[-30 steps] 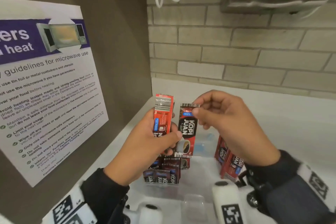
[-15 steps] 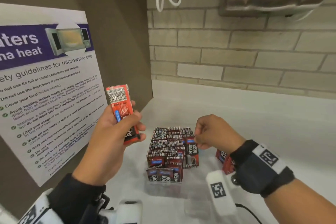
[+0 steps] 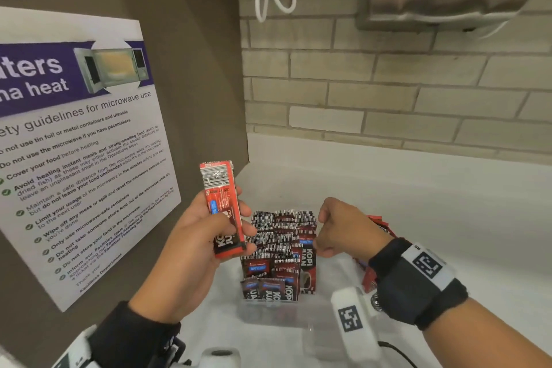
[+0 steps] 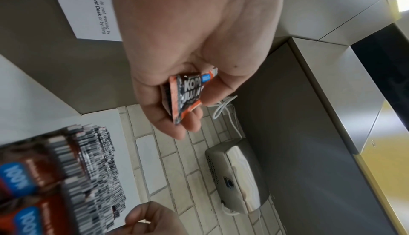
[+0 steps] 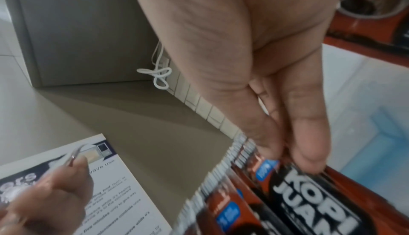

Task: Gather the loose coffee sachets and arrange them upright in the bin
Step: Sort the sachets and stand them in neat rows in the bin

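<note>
Sachets are filling much of the clear plastic bin point(image 3: 270, 309), which is sitting on the white surface point(image 3: 418, 203) just below both hands. These upright red-and-black foil coffee sachets point(image 3: 279, 236) are standing packed in rows, their barcode-striped top edges pointing up, and they are showing blurred in the left wrist view point(image 4: 66, 177).

Left hand point(image 3: 194, 236) is gripping a small bundle of red-and-black "KOPI JUAN" sachets point(image 3: 222, 206), thumb across the front and fingers curled behind; the bundle is standing nearly upright, raised just left of the bin and above its rows. In the left wrist view the left hand point(image 4: 194, 46) is pinching the bundle's lower end point(image 4: 186, 95) between thumb and fingers.

Right hand point(image 3: 343, 227) is reaching down at the right side of the packed rows, fingers curled, pinching the top of a black-faced "KOPI JUAN" sachet point(image 3: 307, 266) that is standing at the right edge of the rows. The right wrist view is showing the right hand's thumb and fingertips point(image 5: 307, 151) pressed together on that sachet's top edge point(image 5: 309, 195).

Beyond the right hand, a few loose red sachets point(image 3: 379, 224) are lying, partly hidden by the wrist.

To the left of the left hand, a white-and-purple microwave guidelines poster point(image 3: 74, 143) is hanging on the brown wall panel point(image 3: 191, 69).
</note>
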`<state>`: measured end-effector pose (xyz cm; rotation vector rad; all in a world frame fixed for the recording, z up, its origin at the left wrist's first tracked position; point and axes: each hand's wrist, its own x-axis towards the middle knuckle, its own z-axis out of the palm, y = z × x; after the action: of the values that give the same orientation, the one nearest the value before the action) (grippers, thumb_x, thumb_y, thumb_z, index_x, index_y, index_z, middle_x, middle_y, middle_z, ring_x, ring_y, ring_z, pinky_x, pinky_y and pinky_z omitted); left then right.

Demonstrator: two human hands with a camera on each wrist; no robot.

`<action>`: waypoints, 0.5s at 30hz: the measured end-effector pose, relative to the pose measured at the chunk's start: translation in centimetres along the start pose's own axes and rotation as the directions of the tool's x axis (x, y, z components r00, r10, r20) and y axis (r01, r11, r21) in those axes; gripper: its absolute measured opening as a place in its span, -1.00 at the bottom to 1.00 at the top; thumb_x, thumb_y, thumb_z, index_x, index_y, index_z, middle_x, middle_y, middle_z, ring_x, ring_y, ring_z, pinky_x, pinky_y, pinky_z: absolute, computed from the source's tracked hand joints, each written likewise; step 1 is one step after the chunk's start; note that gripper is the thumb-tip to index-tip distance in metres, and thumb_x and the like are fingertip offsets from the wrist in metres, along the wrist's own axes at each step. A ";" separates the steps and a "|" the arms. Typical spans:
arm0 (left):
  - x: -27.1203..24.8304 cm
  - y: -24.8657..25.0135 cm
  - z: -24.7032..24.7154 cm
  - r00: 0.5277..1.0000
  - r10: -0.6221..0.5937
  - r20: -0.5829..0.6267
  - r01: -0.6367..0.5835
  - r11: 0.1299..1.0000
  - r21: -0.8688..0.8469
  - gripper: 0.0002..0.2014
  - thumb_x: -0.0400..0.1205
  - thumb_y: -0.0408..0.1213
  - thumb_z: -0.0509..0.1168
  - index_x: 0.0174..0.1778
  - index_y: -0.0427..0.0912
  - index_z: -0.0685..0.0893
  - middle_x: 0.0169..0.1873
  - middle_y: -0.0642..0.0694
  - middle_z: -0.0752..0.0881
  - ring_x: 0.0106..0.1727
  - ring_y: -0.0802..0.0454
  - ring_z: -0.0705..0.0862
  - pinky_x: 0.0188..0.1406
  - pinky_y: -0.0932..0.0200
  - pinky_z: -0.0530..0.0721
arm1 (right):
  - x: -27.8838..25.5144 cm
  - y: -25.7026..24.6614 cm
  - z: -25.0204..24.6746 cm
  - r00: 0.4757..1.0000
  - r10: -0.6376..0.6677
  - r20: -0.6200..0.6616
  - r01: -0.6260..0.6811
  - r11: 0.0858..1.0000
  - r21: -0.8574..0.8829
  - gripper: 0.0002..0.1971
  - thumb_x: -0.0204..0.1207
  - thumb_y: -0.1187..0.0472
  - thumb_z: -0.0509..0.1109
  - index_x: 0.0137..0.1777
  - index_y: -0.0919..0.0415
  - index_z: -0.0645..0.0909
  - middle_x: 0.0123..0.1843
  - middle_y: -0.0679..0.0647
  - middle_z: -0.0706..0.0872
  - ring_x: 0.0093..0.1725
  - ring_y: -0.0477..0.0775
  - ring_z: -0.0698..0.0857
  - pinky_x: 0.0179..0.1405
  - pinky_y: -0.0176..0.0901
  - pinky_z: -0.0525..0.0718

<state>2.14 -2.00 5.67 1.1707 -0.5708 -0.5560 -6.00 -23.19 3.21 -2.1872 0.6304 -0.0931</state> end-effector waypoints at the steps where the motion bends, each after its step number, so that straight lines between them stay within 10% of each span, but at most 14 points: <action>1: 0.0 -0.1 -0.1 1.000 -0.014 0.023 0.015 1.000 -0.020 -0.48 0.19 -0.46 0.13 0.09 -0.18 0.62 -0.28 -0.13 0.69 -0.36 0.02 0.69 -0.45 0.12 0.72 | -0.1 0.1 -0.2 1.000 0.005 0.006 -0.005 1.000 -0.007 -0.65 0.35 0.52 0.40 -0.12 0.14 0.34 -0.24 0.32 0.77 -0.36 0.18 0.78 -0.20 0.02 0.80; 3: -0.1 -0.4 -0.1 0.997 -0.037 0.064 0.041 0.998 -0.049 -0.44 0.16 -0.49 0.10 0.11 -0.21 0.61 -0.28 -0.15 0.69 -0.35 -0.01 0.70 -0.43 0.09 0.73 | -0.2 0.2 -0.6 1.000 0.005 -0.004 -0.005 1.000 -0.025 -0.67 0.36 0.50 0.37 -0.07 0.13 0.35 -0.17 0.35 0.78 -0.21 0.30 0.80 -0.05 0.19 0.77; 9: -0.8 -0.8 0.5 0.983 -0.121 0.140 0.129 0.990 -0.052 -0.46 0.27 -0.54 0.18 0.21 -0.20 0.59 -0.15 -0.14 0.76 -0.10 -0.15 0.79 -0.22 -0.01 0.78 | -2.8 -2.7 -1.7 0.953 -0.200 -0.228 0.248 0.946 0.208 -0.90 0.53 0.28 0.40 -0.03 0.20 0.53 -0.18 0.09 0.66 -0.39 -0.03 0.69 -0.37 -0.20 0.65; 15: -1.5 -0.8 2.0 0.958 -0.173 0.230 0.169 0.985 0.036 -0.44 0.40 -0.53 0.26 0.32 -0.06 0.55 0.06 -0.23 0.77 0.07 -0.17 0.78 -0.09 0.00 0.78 | -4.5 -5.8 0.3 0.921 -0.377 -0.102 0.377 0.787 0.489 -0.79 0.37 0.24 0.55 -0.04 0.14 0.62 -0.29 -0.02 0.68 -0.39 -0.03 0.61 -0.40 -0.24 0.58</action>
<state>-0.36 -2.58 5.25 1.1842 -0.6783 -0.8465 -7.45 -17.82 7.97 -1.7667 0.1243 -0.4218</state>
